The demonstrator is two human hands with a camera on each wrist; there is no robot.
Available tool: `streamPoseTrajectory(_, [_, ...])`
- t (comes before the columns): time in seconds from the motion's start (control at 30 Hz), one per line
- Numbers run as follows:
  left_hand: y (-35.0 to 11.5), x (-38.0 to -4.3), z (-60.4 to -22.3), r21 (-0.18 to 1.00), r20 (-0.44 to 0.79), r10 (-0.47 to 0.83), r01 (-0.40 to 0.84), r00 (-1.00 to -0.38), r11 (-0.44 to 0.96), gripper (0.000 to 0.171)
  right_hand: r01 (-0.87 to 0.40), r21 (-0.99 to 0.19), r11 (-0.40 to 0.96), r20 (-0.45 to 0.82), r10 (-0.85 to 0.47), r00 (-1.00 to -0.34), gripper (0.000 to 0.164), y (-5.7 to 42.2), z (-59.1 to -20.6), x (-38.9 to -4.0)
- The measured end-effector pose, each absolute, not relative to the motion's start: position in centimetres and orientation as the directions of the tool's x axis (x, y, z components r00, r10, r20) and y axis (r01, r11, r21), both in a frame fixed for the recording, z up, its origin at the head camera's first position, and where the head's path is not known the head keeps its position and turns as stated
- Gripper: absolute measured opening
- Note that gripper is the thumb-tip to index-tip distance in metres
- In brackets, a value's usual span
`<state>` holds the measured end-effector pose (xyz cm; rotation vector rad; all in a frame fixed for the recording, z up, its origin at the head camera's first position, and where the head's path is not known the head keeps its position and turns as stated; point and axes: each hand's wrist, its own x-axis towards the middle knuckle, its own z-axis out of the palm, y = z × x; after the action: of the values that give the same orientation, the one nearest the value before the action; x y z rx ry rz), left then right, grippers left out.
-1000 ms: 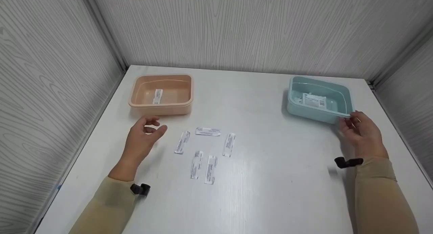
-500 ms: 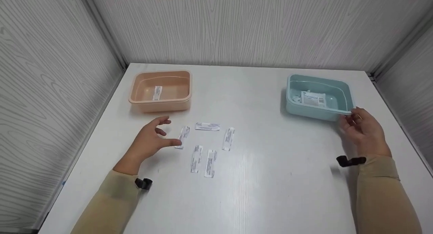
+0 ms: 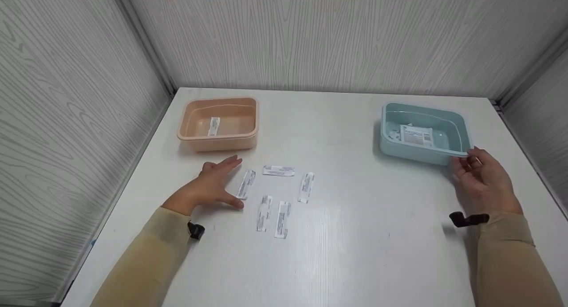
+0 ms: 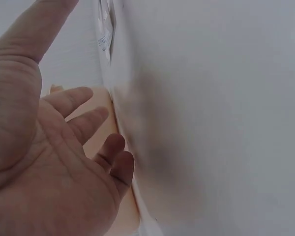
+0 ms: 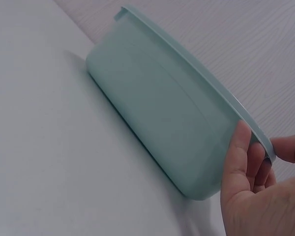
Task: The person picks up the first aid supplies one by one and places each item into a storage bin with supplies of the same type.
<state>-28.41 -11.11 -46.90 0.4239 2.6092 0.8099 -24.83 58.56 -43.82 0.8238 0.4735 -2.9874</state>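
Left hand (image 3: 211, 185): thumb and fingers spread wide, palm facing the nearest white packet (image 3: 246, 184); whether skin meets wrapper cannot be told. Said packet lies at the hand's 3 o'clock, flat on the white table (image 3: 346, 253), between thumb tip and fingertips.

Outward from there, head view, four further narrow packets: crosswise packet (image 3: 278, 171), between 2 and 3 o'clock; far-right packet (image 3: 306, 187), at 3 o'clock, beyond the nearest; lower pair, both near 4 o'clock — inner packet (image 3: 264, 213) and outer packet (image 3: 282, 219), side by side, apart.

At 12 o'clock: peach basin (image 3: 222, 144), holding one narrow packet (image 3: 214, 126).

Right hand (image 3: 486, 178): pinching the rim of the blue basin (image 3: 412, 154) at its 4 o'clock corner, thumb over, fingers beneath. Contents: one larger printed sachet (image 3: 416, 135), with small whitish bits at its 9 o'clock — too unclear to name.

Worn: tan sleeves (image 3: 142, 253), a black device (image 3: 196, 230) at the left wrist, another at the right.

Behind: grey wood-grain wall (image 3: 310, 41).
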Motion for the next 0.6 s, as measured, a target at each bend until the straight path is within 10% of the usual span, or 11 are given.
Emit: streamPoseTrajectory(0.6, [-9.8, -29.4, -47.3, 0.518, -0.223, 0.427, 0.264, -0.877, 0.814, 0.101, 0.101, -0.297, -0.950, -0.492, 0.061, -0.868, 0.042, 58.7, -44.1, -24.9])
